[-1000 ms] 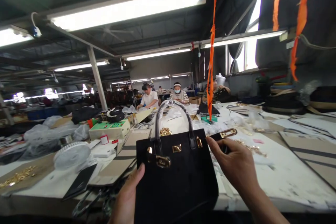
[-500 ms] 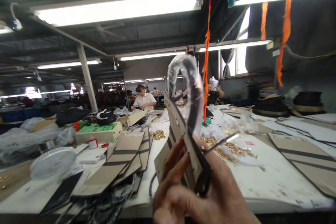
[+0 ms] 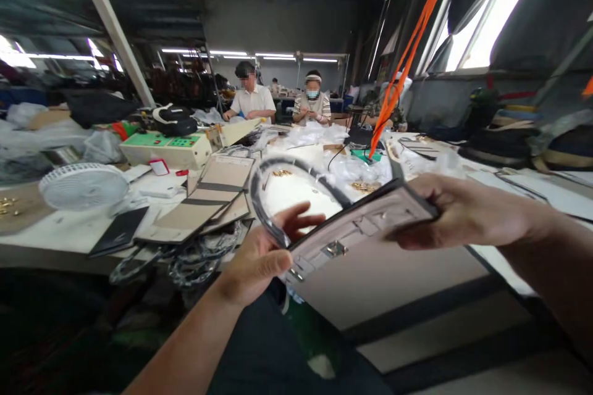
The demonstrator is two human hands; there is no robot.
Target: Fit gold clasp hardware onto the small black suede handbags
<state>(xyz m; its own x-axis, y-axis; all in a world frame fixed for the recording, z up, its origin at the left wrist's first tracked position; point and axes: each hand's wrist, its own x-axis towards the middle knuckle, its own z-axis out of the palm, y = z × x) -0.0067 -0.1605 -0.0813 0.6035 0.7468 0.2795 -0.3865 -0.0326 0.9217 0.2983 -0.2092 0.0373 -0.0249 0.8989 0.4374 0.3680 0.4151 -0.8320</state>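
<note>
Two hands hold a bag panel (image 3: pixel 365 222) tilted above the person's lap, just in front of the desk (image 3: pixel 69 225). The left hand (image 3: pixel 259 259) grasps its lower-left end, thumb on top, beside the plastic-wrapped black handle (image 3: pixel 262 203) arching from the panel. The right hand (image 3: pixel 463 213) grasps the upper-right corner, fingers closed over the dark rim. The pale face of the panel shows, with a metal clasp plate (image 3: pixel 334 249) near the left hand. Behind, on the desk: stacked panels (image 3: pixel 208 197), a white fan (image 3: pixel 83 185), a green control box (image 3: pixel 164 148). Two people (image 3: pixel 250 99) sit at the far end.
</note>
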